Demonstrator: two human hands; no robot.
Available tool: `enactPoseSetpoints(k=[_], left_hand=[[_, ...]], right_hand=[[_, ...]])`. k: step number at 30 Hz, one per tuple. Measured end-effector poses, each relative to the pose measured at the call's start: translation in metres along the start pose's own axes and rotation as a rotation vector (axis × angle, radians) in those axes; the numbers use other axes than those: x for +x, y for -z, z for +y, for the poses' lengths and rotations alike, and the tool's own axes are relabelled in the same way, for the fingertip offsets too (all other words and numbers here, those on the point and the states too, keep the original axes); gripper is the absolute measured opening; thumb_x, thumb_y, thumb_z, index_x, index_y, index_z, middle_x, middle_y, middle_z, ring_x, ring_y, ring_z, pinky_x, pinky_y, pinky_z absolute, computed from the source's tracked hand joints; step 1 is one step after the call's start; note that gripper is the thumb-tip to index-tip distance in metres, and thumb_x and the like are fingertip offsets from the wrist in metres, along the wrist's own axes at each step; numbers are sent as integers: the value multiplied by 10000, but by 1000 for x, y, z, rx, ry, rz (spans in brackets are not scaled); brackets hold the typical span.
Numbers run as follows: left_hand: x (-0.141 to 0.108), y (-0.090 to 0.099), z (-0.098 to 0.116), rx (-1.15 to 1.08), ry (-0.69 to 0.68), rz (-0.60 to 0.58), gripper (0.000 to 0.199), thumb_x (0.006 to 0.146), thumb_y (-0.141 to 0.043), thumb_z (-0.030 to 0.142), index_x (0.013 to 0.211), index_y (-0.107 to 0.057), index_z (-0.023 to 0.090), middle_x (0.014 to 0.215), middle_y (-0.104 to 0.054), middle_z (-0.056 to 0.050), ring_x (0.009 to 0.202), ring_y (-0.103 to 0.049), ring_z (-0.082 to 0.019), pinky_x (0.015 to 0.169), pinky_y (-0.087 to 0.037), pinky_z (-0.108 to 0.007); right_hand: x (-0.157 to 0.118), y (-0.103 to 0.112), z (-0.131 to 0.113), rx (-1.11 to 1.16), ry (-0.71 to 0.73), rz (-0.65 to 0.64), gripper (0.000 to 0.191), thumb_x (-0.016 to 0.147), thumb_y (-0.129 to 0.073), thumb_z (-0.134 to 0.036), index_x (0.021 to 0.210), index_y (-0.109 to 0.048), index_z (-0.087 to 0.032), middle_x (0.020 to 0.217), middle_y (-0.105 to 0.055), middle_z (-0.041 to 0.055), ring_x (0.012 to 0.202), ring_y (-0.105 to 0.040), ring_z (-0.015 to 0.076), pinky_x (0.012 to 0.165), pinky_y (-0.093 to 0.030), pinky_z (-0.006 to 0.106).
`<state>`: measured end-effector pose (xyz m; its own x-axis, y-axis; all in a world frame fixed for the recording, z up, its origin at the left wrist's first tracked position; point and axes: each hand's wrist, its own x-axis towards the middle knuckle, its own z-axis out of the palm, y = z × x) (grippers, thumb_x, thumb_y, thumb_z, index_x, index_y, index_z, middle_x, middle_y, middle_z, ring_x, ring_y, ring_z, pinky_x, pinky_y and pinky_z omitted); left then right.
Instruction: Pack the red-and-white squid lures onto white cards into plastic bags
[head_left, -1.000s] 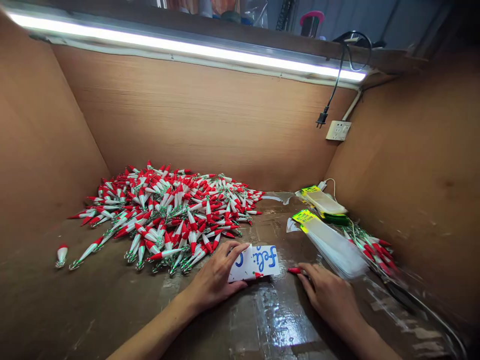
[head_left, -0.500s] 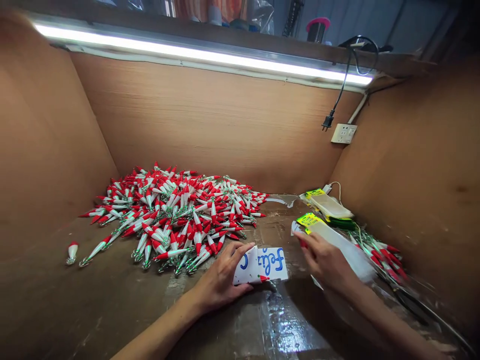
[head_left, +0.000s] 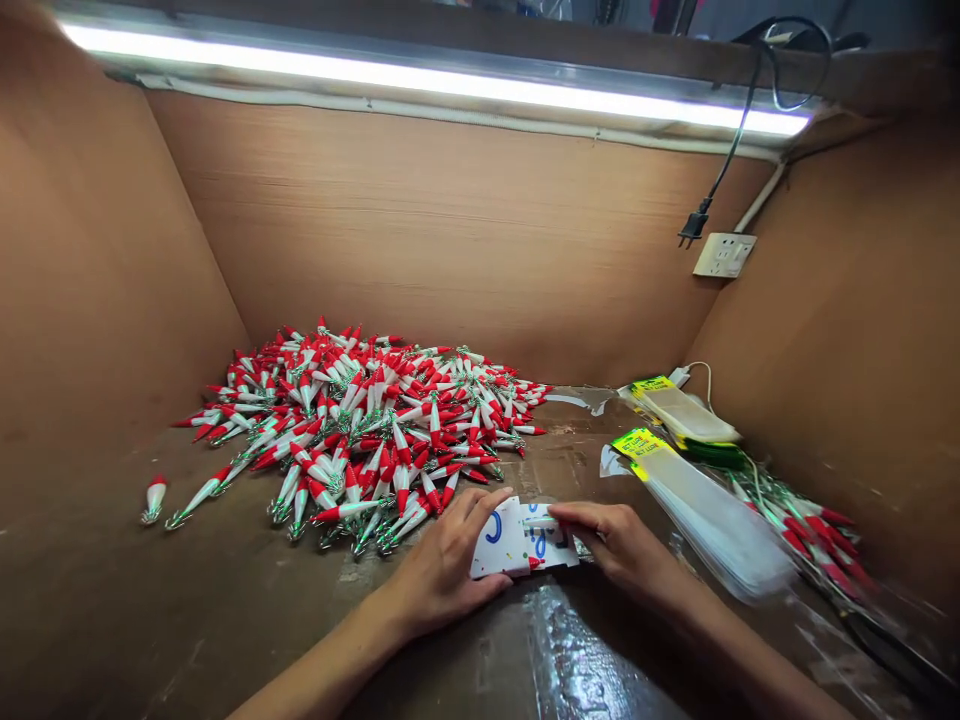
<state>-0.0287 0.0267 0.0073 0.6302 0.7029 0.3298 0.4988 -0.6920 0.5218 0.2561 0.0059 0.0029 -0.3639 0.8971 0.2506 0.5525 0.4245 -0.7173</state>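
Note:
A folded piece of white printed paper (head_left: 495, 550) with blue lettering lies on the table in front of me. My left hand (head_left: 454, 555) grips its left side, thumb along the near edge and fingers at the far edge. My right hand (head_left: 615, 540) is closed in a pinch over the paper's right part. From its fingertips a slim white fishing lure (head_left: 536, 522) points left across the lettering; its other end is covered by the fingers. A small red shape shows at the paper's near edge; I cannot tell if it is print or a lure tip.
Behind my left hand spreads a big pile of red-and-white lures (head_left: 375, 430). On the right lie clear bags with yellow headers (head_left: 705, 510), a second bag stack (head_left: 679, 405), more lures (head_left: 817, 535) and a black-handled tool (head_left: 892, 645). A plug (head_left: 694, 225) hangs near the outlet (head_left: 725, 255).
My right hand has moved left from beside the clear bags to the paper, bringing the lure over it. My left hand still holds the paper. The camera view has shifted slightly.

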Motion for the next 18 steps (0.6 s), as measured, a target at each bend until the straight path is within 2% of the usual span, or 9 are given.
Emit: enactPoseSetpoints(k=[3,9,14,18], left_hand=[[0,-5,1,-13,-17,-28,954,751,-776,179,1545,-277,352,1362,-493,-75,1217,-524,-280,1041,-478,-432],[1,-10,-1,-53,-28,-54,915,779,-793,251,1541,-294,346,1327,-513,-85,1169,-548,-282,988,-499,-431],[2,-10,-5,-80,-30,-55,881,769,-817,305,1512,-344,331,1299,-532,-87,1138,-567,-283,969,-505,-430],[0,-8,-5,-62,-39,-82,870,759,-816,279,1498,-361,337,1334,-513,-84,1173,-556,-283,999,-494,-433]], right_hand=[[-2,-12,-4,-53,49,-18,328,999,-549,-211,1294,-684,-257,1142,-762,56,1003,-709,209,920,-526,319],[0,-33,-3,-223,96,-20,184,1003,-588,-256,1040,-769,-261,908,-709,33,887,-631,186,785,-467,284],[0,-32,-4,-255,157,-105,173,991,-601,-219,967,-769,-257,893,-684,24,919,-585,186,795,-440,286],[0,-22,-7,-211,191,-152,192,976,-599,-187,1027,-766,-266,1011,-698,34,1001,-596,189,862,-458,290]])
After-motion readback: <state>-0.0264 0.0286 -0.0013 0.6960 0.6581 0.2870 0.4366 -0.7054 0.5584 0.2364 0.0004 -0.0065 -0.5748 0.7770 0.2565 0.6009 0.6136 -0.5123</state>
